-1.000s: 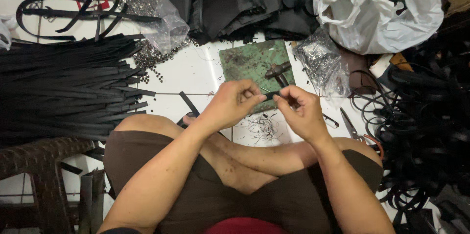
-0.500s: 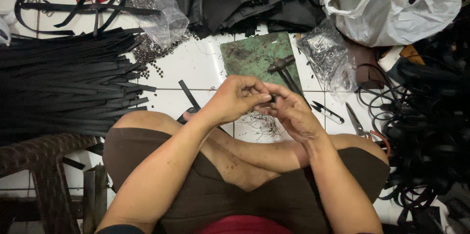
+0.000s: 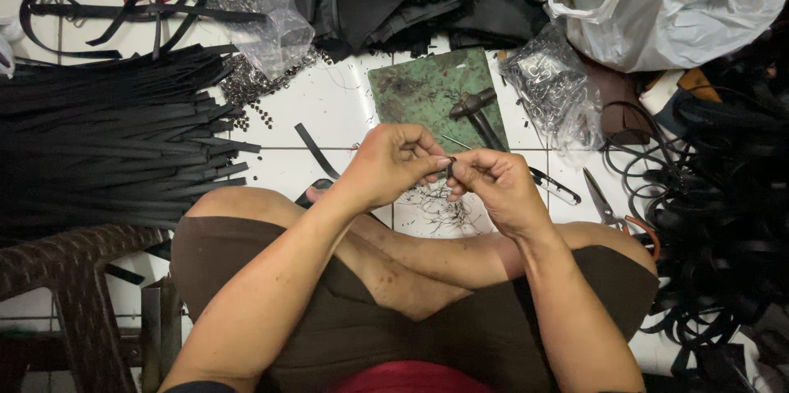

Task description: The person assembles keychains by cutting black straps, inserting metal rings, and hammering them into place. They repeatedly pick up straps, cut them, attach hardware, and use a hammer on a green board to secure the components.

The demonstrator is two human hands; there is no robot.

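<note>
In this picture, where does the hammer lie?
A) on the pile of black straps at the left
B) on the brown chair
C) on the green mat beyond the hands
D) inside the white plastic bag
C: the hammer rests on the green mat, on the white tiled floor just beyond the left hand and right hand.

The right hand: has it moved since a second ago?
Yes. The right hand has closed leftward onto the left hand, its fingertips now nearer the green mat's left side.
</note>
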